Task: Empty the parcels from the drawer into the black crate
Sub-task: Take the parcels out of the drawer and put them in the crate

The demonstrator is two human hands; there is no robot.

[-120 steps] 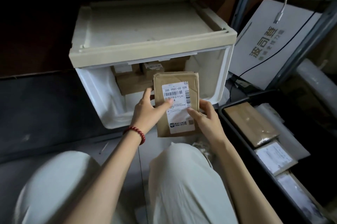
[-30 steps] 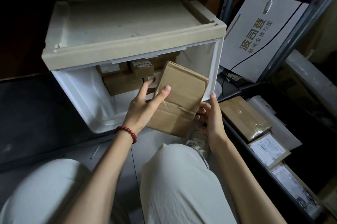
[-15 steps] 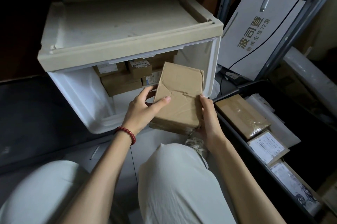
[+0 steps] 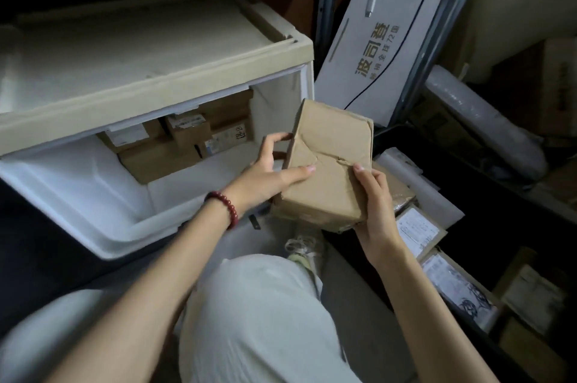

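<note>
Parcel (image 4: pixel 327 164) looks like light, dented cardboard, up in the air between drawer (image 4: pixel 78 195) and black crate (image 4: pixel 402 137), your left grip (image 4: pixel 271 176) and right grip (image 4: pixel 374 204) clamped on its side edges, so don't squeeze the creased face.

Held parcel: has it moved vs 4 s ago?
Yes. The brown parcel has shifted right: from before the white drawer's opening to past its right wall, overlapping the black crate's edge. Its label no longer faces up.
</note>
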